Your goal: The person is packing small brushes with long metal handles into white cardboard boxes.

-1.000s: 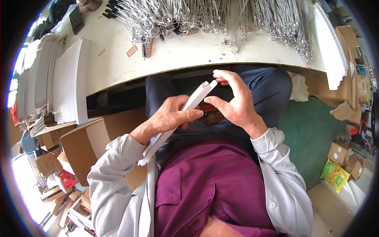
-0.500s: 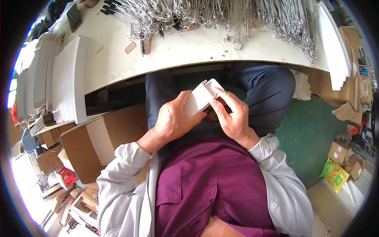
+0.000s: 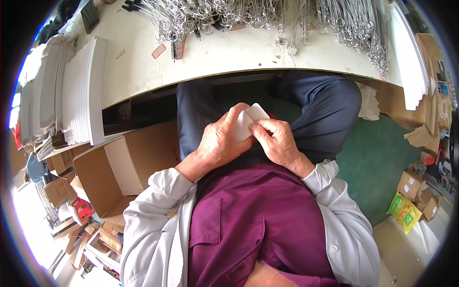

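Note:
Over my lap I hold a small white carton (image 3: 243, 126) with a rounded end flap (image 3: 257, 112) standing out at its far end. My left hand (image 3: 219, 138) is closed round the carton's body, its fingers partly hiding it. My right hand (image 3: 278, 142) is closed too, with thumb and forefinger pinching the carton near the base of the flap. Whatever is inside the carton is hidden from view.
Ahead is a white table (image 3: 143, 71) with a heap of wire-handled brushes (image 3: 201, 16) and more hanging wires (image 3: 358, 36) at its far side. Flat white cartons (image 3: 83, 91) stand stacked at left. An open brown box (image 3: 114, 167) sits below them.
Both hands have drawn closer together on the carton. My left hand has turned and moved right, covering more of the carton, and my right thumb has shifted left onto it.

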Motion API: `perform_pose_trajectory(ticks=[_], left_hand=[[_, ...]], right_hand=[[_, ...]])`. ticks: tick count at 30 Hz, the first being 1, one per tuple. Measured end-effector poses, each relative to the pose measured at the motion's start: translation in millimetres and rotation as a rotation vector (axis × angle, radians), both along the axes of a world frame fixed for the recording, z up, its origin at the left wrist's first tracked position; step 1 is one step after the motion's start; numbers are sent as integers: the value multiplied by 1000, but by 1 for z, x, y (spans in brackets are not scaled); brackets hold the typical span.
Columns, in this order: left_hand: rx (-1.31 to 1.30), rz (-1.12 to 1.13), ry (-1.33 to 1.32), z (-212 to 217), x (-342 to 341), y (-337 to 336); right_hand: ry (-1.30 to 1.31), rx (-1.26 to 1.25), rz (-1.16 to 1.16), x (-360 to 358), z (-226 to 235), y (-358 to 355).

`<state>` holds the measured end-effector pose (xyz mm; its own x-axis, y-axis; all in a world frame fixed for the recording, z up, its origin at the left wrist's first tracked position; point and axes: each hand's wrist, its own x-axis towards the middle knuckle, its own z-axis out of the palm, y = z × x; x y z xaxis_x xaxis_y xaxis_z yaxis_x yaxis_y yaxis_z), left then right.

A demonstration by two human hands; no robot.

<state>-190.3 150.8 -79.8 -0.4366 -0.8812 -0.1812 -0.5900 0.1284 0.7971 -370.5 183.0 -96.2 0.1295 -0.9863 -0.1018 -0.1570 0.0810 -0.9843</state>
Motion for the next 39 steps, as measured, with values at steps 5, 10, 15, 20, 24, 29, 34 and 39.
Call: perform_pose_trajectory(ticks=[5,10,15,20,24,29,34,39], left_hand=[[-39,-20,6,-2,0,-1],[-74,-26,9,-7,-2,0],[-103,-42,33,-17,-2,-2],[-15,45,19,-8,-1,-8],[-12,38,33,-13,-4,-5],[-33,61,48,-12,-5,-4],[-24,105,26,-13,-5,1],[6,101,14,-12,-9,3]], right_hand=[[33,-1,-1,0,-1,0],[74,3,22,-2,0,0],[122,-135,14,2,-13,4],[-129,43,-148,3,-12,8],[114,127,28,-4,-10,6],[208,-284,-36,3,-6,-2],[153,-260,-34,0,2,-8],[165,-84,-90,2,-3,-7]])
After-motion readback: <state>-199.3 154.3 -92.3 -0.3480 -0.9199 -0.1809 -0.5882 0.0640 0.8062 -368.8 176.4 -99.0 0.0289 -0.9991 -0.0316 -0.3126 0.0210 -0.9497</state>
